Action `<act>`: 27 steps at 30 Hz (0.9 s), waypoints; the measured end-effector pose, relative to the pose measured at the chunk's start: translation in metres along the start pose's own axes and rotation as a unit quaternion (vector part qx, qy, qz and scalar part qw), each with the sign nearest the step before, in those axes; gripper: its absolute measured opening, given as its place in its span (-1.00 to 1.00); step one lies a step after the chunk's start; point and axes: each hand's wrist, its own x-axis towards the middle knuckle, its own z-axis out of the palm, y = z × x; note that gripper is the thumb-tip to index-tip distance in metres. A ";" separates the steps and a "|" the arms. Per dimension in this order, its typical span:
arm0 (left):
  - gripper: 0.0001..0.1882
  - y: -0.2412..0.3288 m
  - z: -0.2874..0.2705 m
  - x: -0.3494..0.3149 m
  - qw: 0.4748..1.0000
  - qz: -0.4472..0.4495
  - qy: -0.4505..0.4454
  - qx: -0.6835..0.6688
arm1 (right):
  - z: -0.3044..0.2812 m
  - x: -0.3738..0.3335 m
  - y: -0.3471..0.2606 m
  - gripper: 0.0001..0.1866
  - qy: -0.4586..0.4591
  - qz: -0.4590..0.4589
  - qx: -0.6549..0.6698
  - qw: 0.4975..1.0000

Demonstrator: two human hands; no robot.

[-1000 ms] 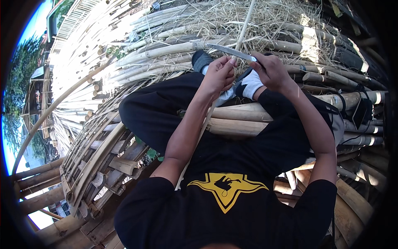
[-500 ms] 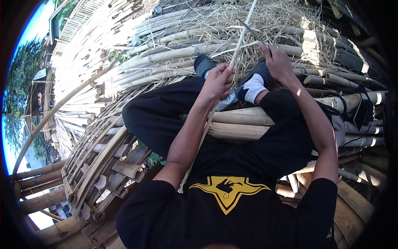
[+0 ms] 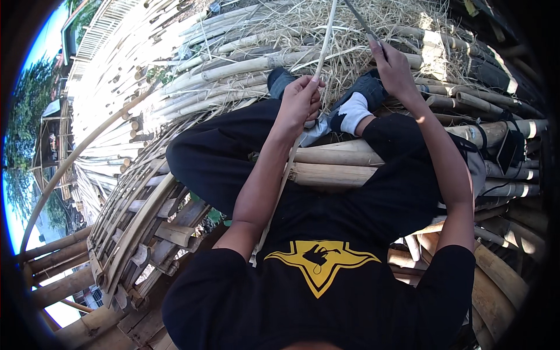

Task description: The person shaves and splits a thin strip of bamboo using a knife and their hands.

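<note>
In the head view, the left hand's (image 3: 300, 106) grip is closed on a pale strip (image 3: 326, 41) running out over the straw (image 3: 408, 20) and back beside that forearm. The right hand (image 3: 395, 71), grasping a knife (image 3: 360, 22), has swung outward from the left fingers, so one stroke seems finished.
</note>
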 end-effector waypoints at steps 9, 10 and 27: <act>-0.58 0.002 0.004 -0.012 0.998 -0.004 0.010 0.054 | 0.035 -0.063 -0.022 -0.57 -0.304 -0.194 0.026 0.933; -0.58 0.003 0.006 -0.012 0.999 -0.007 0.010 0.051 | 0.031 -0.059 -0.023 -0.56 -0.353 -0.125 0.034 0.927; -0.57 0.026 0.001 -0.027 0.988 0.101 0.083 0.082 | -0.021 0.024 0.117 -0.49 -0.279 0.239 -0.055 0.929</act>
